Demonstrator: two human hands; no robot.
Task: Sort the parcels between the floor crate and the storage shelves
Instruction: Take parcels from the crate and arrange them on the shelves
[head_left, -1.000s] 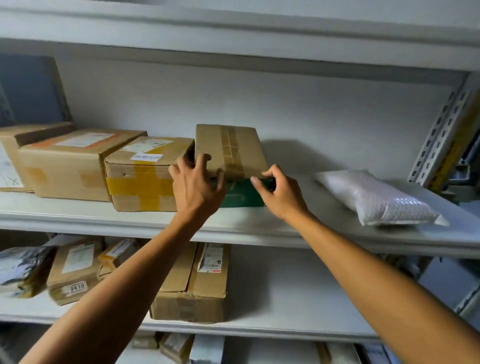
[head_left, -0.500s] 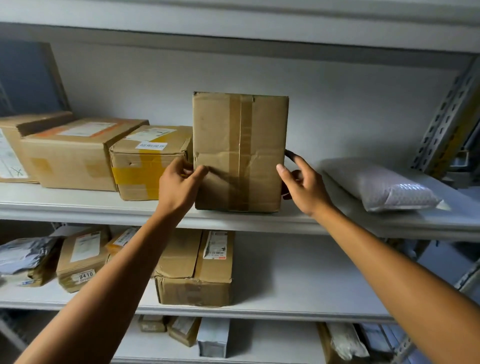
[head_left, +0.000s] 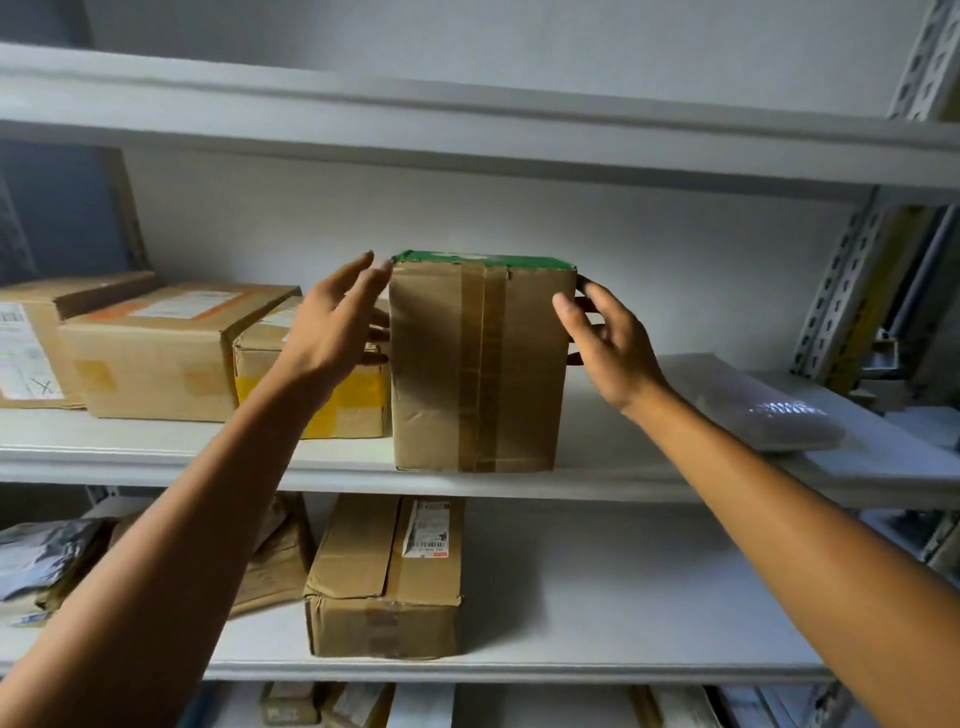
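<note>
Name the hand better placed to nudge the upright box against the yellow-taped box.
Right. The right hand lies against the upright box's outer side, with bare shelf beyond it, so it could probably push leftward. The left hand sits between it and the yellow-taped box.

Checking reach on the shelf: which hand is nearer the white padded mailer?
Right. The right hand is at the upright box's right side, toward the mailer; the left hand is at the box's far side.

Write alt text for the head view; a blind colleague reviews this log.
A tall taped cardboard box stands upright on the shelf, the left hand and right hand open at its sides. Beside it sit a yellow-taped box and a padded mailer.
</note>
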